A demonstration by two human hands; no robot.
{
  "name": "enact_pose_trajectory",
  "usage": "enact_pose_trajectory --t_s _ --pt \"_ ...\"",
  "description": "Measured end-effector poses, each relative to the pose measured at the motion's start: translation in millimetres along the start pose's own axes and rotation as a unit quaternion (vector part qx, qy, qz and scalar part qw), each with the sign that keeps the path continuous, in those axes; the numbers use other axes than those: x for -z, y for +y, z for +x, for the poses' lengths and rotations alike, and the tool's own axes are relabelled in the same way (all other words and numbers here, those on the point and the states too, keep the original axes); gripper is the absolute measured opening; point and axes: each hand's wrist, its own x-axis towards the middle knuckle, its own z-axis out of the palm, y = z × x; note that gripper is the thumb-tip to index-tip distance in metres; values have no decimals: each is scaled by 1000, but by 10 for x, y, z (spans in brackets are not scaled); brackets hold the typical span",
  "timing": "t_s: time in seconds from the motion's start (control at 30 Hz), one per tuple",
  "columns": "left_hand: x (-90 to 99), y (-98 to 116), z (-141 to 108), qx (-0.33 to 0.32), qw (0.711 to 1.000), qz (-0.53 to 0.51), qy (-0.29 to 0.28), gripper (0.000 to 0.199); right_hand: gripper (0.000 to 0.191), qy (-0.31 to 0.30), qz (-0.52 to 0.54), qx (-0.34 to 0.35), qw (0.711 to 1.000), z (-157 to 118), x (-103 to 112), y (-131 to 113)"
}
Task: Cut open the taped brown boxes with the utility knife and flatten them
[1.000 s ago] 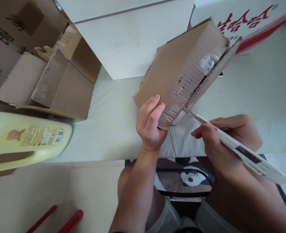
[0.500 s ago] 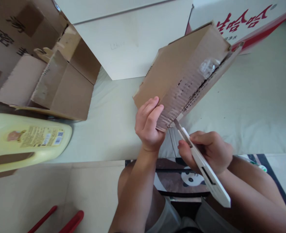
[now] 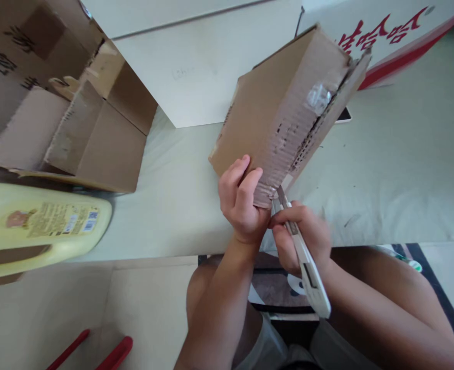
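Note:
My left hand (image 3: pixel 242 205) grips the near end of a brown cardboard box (image 3: pixel 267 108), which is held tilted above the pale green cloth. Clear tape (image 3: pixel 319 99) sticks crumpled to the box's narrow side, and a gap runs along that side's edge. In my right hand (image 3: pixel 304 231) is a white utility knife (image 3: pixel 307 272), fingers closed round its body. Its blade meets the near lower corner of the box, close to my left hand; how deep the tip sits is hidden.
Open cardboard cartons (image 3: pixel 103 139) stand at the left, behind a pale yellow jug (image 3: pixel 57 221). White boxes (image 3: pixel 203 72) line the back, one with red lettering. A dark flat item (image 3: pixel 344 115) shows partly behind the held box. Red handles (image 3: pixel 114 354) lie at the lower left.
The knife and my right hand have shifted left, and the knife stands steeper. The box has tipped slightly left, uncovering the dark flat item behind it. My left hand keeps its grip.

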Motion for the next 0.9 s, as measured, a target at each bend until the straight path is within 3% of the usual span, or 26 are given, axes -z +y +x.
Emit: enact_pose_trajectory --t_s 0.3,0.5,0.73,0.9 --pt "-17 45 -11 -15 999 24 34 18 19 -35 44 14 998 54 -43 88" --pt "12 62 -11 2 998 -59 12 11 17 -111 74 4 991 147 45 116" --pt "130 -31 84 42 995 -85 -21 26 14 -80 32 59 995 164 130 67" --pt "141 -179 170 119 982 -145 34 26 15 -47 75 91 992 200 305 36"
